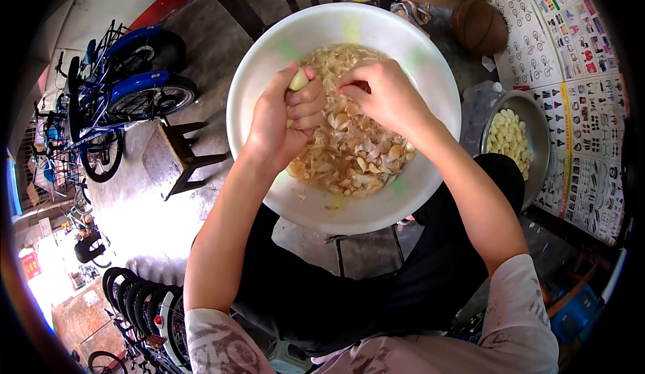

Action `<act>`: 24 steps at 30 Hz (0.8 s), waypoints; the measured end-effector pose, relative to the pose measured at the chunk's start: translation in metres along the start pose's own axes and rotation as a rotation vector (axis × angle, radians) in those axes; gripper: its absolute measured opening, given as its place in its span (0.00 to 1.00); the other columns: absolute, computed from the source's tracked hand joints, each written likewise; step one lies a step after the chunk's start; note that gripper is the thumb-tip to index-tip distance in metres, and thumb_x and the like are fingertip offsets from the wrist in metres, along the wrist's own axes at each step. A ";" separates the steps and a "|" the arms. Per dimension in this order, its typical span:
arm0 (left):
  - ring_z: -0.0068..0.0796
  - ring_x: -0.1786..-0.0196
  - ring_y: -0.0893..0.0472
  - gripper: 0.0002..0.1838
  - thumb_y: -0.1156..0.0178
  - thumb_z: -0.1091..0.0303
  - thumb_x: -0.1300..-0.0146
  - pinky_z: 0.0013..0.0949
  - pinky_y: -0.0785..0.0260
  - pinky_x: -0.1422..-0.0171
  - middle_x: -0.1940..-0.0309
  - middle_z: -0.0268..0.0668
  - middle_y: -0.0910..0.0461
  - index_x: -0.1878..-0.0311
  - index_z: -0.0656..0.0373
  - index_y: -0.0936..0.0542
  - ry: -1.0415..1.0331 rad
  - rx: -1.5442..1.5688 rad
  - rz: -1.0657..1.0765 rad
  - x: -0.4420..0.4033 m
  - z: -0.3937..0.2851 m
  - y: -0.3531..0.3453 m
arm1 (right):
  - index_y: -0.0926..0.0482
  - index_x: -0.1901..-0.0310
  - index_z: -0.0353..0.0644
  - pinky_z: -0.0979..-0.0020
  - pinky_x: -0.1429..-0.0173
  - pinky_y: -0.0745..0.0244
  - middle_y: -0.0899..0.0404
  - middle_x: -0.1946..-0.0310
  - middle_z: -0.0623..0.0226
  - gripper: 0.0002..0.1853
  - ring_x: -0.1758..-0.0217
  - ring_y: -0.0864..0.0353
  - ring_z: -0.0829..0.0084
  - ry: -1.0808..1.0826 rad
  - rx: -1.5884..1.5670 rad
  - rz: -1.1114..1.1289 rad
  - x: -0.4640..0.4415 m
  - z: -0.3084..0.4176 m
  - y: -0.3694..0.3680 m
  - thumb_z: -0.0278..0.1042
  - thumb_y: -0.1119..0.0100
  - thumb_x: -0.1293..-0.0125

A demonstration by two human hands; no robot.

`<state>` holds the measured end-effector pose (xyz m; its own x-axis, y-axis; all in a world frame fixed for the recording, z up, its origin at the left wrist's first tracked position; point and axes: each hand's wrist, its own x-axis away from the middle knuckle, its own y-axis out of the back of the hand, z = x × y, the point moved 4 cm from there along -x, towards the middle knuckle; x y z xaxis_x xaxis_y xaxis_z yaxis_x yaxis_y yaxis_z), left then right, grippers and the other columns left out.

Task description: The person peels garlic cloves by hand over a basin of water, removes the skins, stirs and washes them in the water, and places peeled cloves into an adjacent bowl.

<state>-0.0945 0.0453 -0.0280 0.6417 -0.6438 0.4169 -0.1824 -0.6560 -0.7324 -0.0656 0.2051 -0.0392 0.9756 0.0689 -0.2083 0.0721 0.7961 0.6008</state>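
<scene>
My left hand (285, 115) is closed around peeled garlic cloves (299, 80); pale parts of them show by the thumb and between the fingers. My right hand (383, 92) hovers over the middle of a large white basin (259, 58), thumb and fingertips pinched together. Whatever those fingertips may hold is hidden. Inside the basin, unpeeled garlic cloves and loose skins (363, 149) lie in brownish water. The basin is just in front of my knees, and both hands are above its contents.
A metal bowl (537, 142) of peeled garlic cloves (508, 135) stands at the right, near my knee. Beyond are a basketball (478, 27) and printed poster sheets (571, 105). At the left are a wooden stool (168, 158) and blue bicycles (144, 85). Dark chair slats (232, 1) rise behind the basin.
</scene>
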 end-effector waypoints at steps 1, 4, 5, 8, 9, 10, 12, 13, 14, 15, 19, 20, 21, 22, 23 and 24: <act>0.12 0.79 0.50 0.12 0.57 0.59 0.22 0.21 0.57 0.78 0.78 0.22 0.46 0.59 0.56 0.31 0.005 0.016 -0.012 0.000 0.001 0.001 | 0.15 0.66 0.40 0.59 0.58 0.22 0.15 0.71 0.56 0.03 0.65 0.15 0.57 -0.123 -0.016 0.073 0.001 0.000 -0.003 0.26 0.35 0.42; 0.12 0.80 0.49 0.12 0.54 0.59 0.23 0.20 0.56 0.79 0.78 0.21 0.45 0.59 0.56 0.31 0.010 0.005 -0.076 -0.001 0.002 0.005 | 0.16 0.68 0.40 0.58 0.59 0.22 0.16 0.72 0.55 0.02 0.65 0.15 0.56 -0.263 0.070 0.190 0.003 -0.011 -0.021 0.26 0.35 0.43; 0.12 0.80 0.49 0.12 0.53 0.58 0.23 0.20 0.56 0.79 0.78 0.21 0.43 0.59 0.56 0.31 0.012 -0.023 -0.124 -0.002 0.003 0.007 | 0.17 0.70 0.39 0.57 0.59 0.21 0.17 0.73 0.54 0.01 0.65 0.15 0.56 -0.281 0.174 0.234 0.005 -0.020 -0.030 0.26 0.35 0.44; 0.18 0.80 0.37 0.12 0.51 0.60 0.25 0.24 0.45 0.78 0.76 0.28 0.32 0.60 0.59 0.30 -0.068 -0.727 -0.480 -0.009 0.003 0.032 | 0.17 0.66 0.37 0.57 0.55 0.18 0.17 0.69 0.54 0.06 0.60 0.14 0.53 -0.233 0.475 0.506 0.029 -0.053 -0.068 0.23 0.34 0.47; 0.18 0.80 0.37 0.12 0.51 0.60 0.25 0.24 0.45 0.78 0.76 0.28 0.32 0.60 0.59 0.30 -0.069 -0.730 -0.480 -0.018 0.012 0.054 | 0.17 0.65 0.37 0.58 0.54 0.19 0.17 0.68 0.54 0.07 0.58 0.14 0.54 -0.181 0.460 0.463 0.037 -0.060 -0.075 0.23 0.33 0.48; 0.33 0.77 0.28 0.10 0.51 0.62 0.26 0.34 0.37 0.74 0.73 0.38 0.25 0.56 0.60 0.28 -0.258 -1.156 -0.459 -0.031 0.016 0.080 | 0.17 0.65 0.37 0.58 0.54 0.19 0.17 0.68 0.54 0.07 0.58 0.14 0.54 -0.176 0.457 0.464 0.033 -0.055 -0.072 0.23 0.33 0.48; 0.48 0.75 0.20 0.11 0.50 0.63 0.28 0.45 0.28 0.69 0.70 0.48 0.19 0.53 0.61 0.27 -0.460 -1.572 -0.424 -0.037 0.020 0.093 | 0.17 0.62 0.39 0.57 0.51 0.20 0.17 0.64 0.55 0.10 0.54 0.15 0.56 -0.319 0.437 0.549 0.020 -0.048 -0.057 0.27 0.32 0.47; 0.56 0.69 0.20 0.11 0.50 0.65 0.29 0.50 0.27 0.64 0.67 0.54 0.19 0.52 0.62 0.27 -0.358 -1.711 -0.394 -0.038 0.029 0.097 | 0.17 0.62 0.39 0.57 0.51 0.20 0.17 0.64 0.55 0.10 0.54 0.15 0.56 -0.322 0.444 0.553 0.016 -0.045 -0.053 0.27 0.32 0.47; 0.63 0.63 0.19 0.11 0.49 0.66 0.30 0.54 0.26 0.59 0.63 0.59 0.20 0.51 0.63 0.26 -0.249 -1.844 -0.355 -0.041 0.040 0.100 | 0.17 0.61 0.41 0.57 0.51 0.20 0.16 0.63 0.56 0.09 0.54 0.15 0.57 -0.273 0.386 0.410 0.012 -0.040 -0.045 0.29 0.32 0.46; 0.63 0.63 0.19 0.11 0.49 0.66 0.30 0.54 0.26 0.59 0.63 0.59 0.20 0.51 0.63 0.26 -0.246 -1.834 -0.349 -0.043 0.046 0.108 | 0.17 0.61 0.42 0.57 0.51 0.20 0.16 0.62 0.57 0.09 0.54 0.15 0.58 -0.224 0.326 0.269 0.009 -0.036 -0.038 0.31 0.33 0.45; 0.58 0.64 0.19 0.09 0.51 0.69 0.31 0.54 0.28 0.58 0.72 0.57 0.20 0.56 0.66 0.28 -0.302 -2.064 -0.163 -0.041 0.048 0.117 | 0.17 0.61 0.43 0.58 0.53 0.22 0.16 0.66 0.61 0.10 0.57 0.16 0.59 -0.275 0.326 0.397 0.011 -0.037 -0.043 0.38 0.34 0.40; 0.57 0.63 0.18 0.10 0.50 0.68 0.31 0.53 0.27 0.57 0.72 0.56 0.20 0.57 0.66 0.27 -0.228 -2.065 -0.126 -0.042 0.048 0.116 | 0.17 0.61 0.43 0.58 0.53 0.22 0.16 0.66 0.61 0.10 0.57 0.16 0.59 -0.272 0.326 0.400 0.012 -0.039 -0.044 0.38 0.34 0.40; 0.57 0.63 0.18 0.10 0.50 0.68 0.31 0.53 0.27 0.57 0.72 0.56 0.20 0.57 0.66 0.27 -0.223 -2.061 -0.130 -0.042 0.045 0.115 | 0.16 0.62 0.43 0.58 0.53 0.21 0.16 0.65 0.59 0.09 0.58 0.15 0.57 -0.293 0.356 0.422 0.014 -0.039 -0.046 0.38 0.33 0.41; 0.57 0.63 0.18 0.10 0.49 0.67 0.31 0.53 0.27 0.56 0.72 0.56 0.20 0.60 0.66 0.26 -0.163 -1.935 -0.133 -0.042 0.041 0.116 | 0.16 0.64 0.42 0.58 0.54 0.19 0.15 0.64 0.57 0.09 0.58 0.15 0.56 -0.314 0.385 0.443 0.015 -0.040 -0.048 0.38 0.33 0.41; 0.57 0.63 0.18 0.12 0.49 0.65 0.31 0.52 0.27 0.55 0.71 0.55 0.19 0.63 0.66 0.25 -0.105 -1.809 -0.136 -0.042 0.038 0.117 | 0.16 0.64 0.42 0.58 0.54 0.19 0.15 0.64 0.57 0.09 0.58 0.15 0.56 -0.311 0.383 0.450 0.015 -0.038 -0.049 0.38 0.33 0.41; 0.57 0.63 0.18 0.12 0.49 0.65 0.31 0.52 0.27 0.55 0.71 0.55 0.19 0.63 0.66 0.25 -0.100 -1.806 -0.140 -0.042 0.033 0.118 | 0.16 0.67 0.42 0.58 0.55 0.20 0.16 0.68 0.58 0.09 0.61 0.15 0.56 -0.319 0.438 0.508 0.014 -0.030 -0.047 0.38 0.33 0.41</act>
<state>-0.1185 0.0085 -0.1497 0.7467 -0.5734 0.3371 -0.5806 -0.3146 0.7510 -0.0614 0.1864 -0.0938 0.9187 0.1340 0.3715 -0.3933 0.3954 0.8300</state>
